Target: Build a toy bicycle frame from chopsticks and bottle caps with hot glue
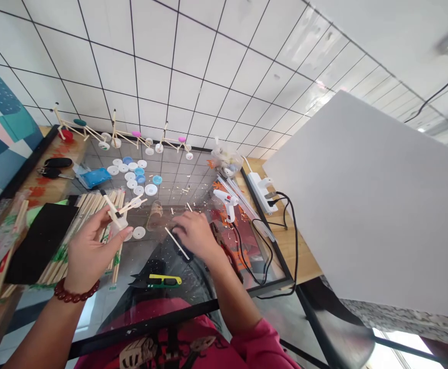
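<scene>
My left hand (93, 243) is closed on a small wooden-stick model (113, 207) with a white cap at its lower end, pinched between thumb and fingers. Thin sticks branch off it to the right. On the glass tabletop, my right hand (195, 233) is curled with its fingertips pointing down and hidden; what they hold, if anything, does not show. A thin wooden stick (176, 244) lies just left of that hand, and a short stick piece (189, 207) is by its knuckles. White caps (139, 232) lie between my hands.
Finished stick tricycles (120, 136) line the back wall. White and blue caps (150, 189) are scattered before them. A glue gun (227, 202) with its cord and a power strip (262, 192) are at right. Yellow-handled snips (165, 280) lie in front, bundled sticks (60, 256) at left.
</scene>
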`<state>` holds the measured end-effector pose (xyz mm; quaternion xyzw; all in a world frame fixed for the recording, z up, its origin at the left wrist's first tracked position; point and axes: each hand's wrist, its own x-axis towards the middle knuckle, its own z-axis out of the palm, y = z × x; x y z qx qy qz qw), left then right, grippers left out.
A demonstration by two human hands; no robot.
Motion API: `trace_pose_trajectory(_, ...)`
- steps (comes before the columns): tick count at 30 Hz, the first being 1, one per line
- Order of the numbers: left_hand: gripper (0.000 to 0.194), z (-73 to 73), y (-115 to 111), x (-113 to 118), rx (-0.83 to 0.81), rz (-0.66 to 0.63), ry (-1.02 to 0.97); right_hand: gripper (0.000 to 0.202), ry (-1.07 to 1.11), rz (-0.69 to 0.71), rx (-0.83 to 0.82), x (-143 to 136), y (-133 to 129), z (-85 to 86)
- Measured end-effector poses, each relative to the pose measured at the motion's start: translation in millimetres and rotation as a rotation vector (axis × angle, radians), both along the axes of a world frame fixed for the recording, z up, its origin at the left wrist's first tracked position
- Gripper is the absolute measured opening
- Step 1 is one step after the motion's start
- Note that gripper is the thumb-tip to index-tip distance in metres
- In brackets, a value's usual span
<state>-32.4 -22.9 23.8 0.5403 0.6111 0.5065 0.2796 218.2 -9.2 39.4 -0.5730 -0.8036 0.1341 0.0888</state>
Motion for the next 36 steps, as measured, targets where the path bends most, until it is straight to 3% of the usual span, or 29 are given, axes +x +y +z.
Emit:
trace_pose_trajectory(2,0.066,-0.8,0,-1,0.023,-0.018,-0.093,0.018,0.040,0.118,-0.024,-10,-15,-2.0)
trace_pose_trajectory(5,0.061,0.1,0,0,0.046,-0.023,-0.159,0.017,0.012,0.168,-0.036,-18,-27,-7.2)
trace_pose_trajectory(9,0.062,0.6,1,1,0.025,-0.003,-0.208,0.024,-0.091,0.067,-0.049,-12,-27,-10.3)
trace_pose_trajectory(13,0.071,0.2,6,-4,0.076,0.054,-0.262,0.019,-0.159,-0.084,-0.007,1,-26,-11.4)
trace_pose_trajectory(19,0.076,5.4,13,-14,0.132,0.162,-0.349,0.013,-0.077,-0.129,0.052,5,-34,-23.6)
trace_pose_trajectory(22,0.077,4.9,13,-13,0.105,0.115,-0.400,0.012,-0.011,-0.117,0.119,5,-38,-28.1)
trace_pose_trajectory(25,0.072,1.3,9,-10,0.034,0.014,-0.297,0.013,0.050,-0.098,0.228,6,-39,-29.2)
trace_pose_trajectory(28,0.073,-2.6,7,-7,-0.020,-0.091,-0.201,0.014,0.096,-0.023,0.338,5,-40,-28.7)
trace_pose_trajectory(31,0.071,-4.5,10,-6,-0.076,-0.199,-0.135,0.013,0.129,0.144,0.418,2,-44,-28.4)
trace_pose_trajectory(36,0.065,-3.4,14,5,-0.089,-0.243,0.178,0.009,0.128,0.422,0.514,-8,-51,-27.4)
